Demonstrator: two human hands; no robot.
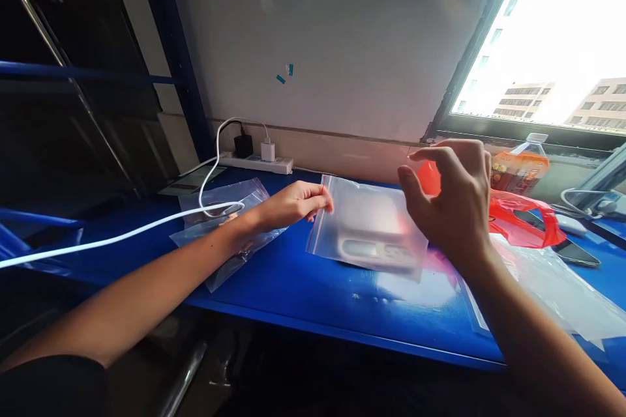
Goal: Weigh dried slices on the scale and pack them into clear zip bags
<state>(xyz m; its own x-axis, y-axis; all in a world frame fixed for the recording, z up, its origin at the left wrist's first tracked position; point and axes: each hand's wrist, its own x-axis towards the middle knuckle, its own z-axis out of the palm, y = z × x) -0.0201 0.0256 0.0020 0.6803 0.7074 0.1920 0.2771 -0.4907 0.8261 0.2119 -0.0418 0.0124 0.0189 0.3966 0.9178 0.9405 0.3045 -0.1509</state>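
My left hand (298, 203) pinches the left edge of a clear zip bag (369, 225) near its red seal strip. The bag is held slightly above the blue table (313, 287) and has a pale flat object inside, low in the bag. My right hand (452, 199) hovers at the bag's right side with fingers spread and curled, partly covering it; whether it touches the bag is unclear.
More clear bags (222, 221) lie under my left forearm. A white cable (122, 234) runs from a power strip (257, 161) by the wall. At the right are a red plastic bag (523, 215), a bottle (521, 166), a dark phone (577, 253) and loose clear sheets (552, 293).
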